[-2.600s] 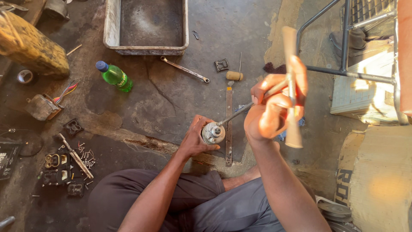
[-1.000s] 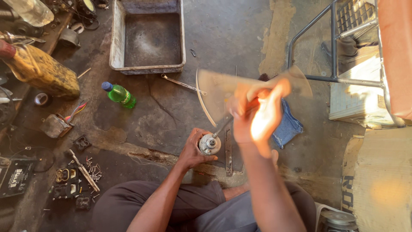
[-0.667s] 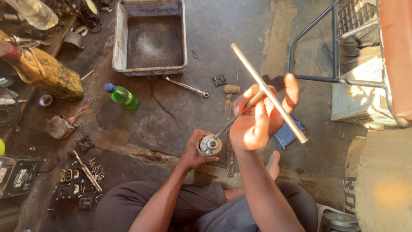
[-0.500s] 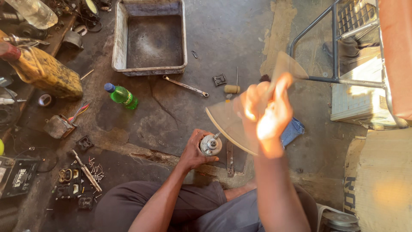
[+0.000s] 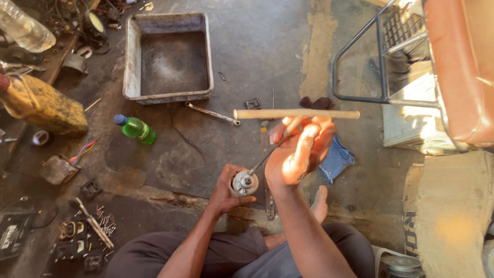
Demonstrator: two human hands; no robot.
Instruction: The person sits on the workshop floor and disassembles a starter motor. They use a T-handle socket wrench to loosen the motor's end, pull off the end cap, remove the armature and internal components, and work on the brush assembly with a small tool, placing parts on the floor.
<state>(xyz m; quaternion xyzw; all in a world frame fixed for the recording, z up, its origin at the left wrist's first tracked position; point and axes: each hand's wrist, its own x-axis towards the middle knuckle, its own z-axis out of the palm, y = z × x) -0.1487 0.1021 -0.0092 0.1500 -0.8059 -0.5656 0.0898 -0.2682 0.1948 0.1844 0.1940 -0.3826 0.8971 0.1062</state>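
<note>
I sit on a concrete floor. My left hand (image 5: 224,189) grips a small round metal part (image 5: 245,183) and holds it on the floor in front of me. My right hand (image 5: 299,151) is raised above it with the fingers partly spread, holding the top of a T-handled tool. The tool's pale cross handle (image 5: 296,114) lies level above my fingers. Its thin metal shaft (image 5: 263,163) slants down into the round part.
A grey metal tray (image 5: 169,55) lies ahead, with a spanner (image 5: 212,113) and a green bottle (image 5: 135,128) near it. A yellow canister (image 5: 42,106) and scattered parts lie at left. A blue cloth (image 5: 336,159) lies right; a metal frame (image 5: 378,62) stands beyond.
My right hand has kept spinning the T-handle on its shaft; the cross handle went from slanted to level. My left hand has stayed on the round part.
</note>
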